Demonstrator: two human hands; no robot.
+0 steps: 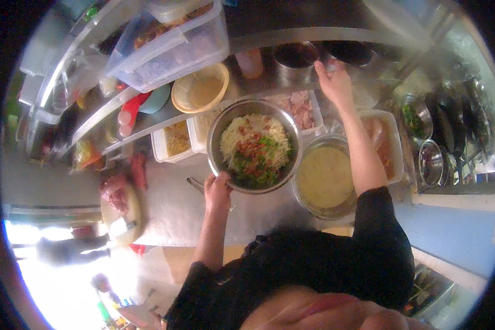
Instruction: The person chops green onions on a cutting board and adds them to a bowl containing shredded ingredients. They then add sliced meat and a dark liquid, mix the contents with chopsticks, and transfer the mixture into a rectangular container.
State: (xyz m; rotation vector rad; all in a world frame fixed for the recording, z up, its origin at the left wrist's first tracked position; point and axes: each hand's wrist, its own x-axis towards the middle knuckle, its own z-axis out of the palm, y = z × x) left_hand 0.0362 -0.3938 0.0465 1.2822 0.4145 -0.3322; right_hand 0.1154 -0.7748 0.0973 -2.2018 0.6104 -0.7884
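A steel mixing bowl (294, 159) stands in front of me, holding pale shredded food, chopped green herbs and small reddish-brown pieces. My left hand (218, 190) is closed on its near left rim. Far out to the right, my right hand (335, 82) reaches up to the shelf beside dark-filled round pots (297, 55). Its fingers are curled around something small and pale that is too blurred to name. Under my right forearm sits a wide bowl of pale yellow liquid (324, 177).
White tubs of raw meat (302, 110) and yellowish shreds (177, 138) line the counter's back. On the shelf are a clear plastic bin (173, 58) and a cream basket (200, 88). At left, a round cutting board (127, 217) bears raw meat and a cleaver. Pans hang at right.
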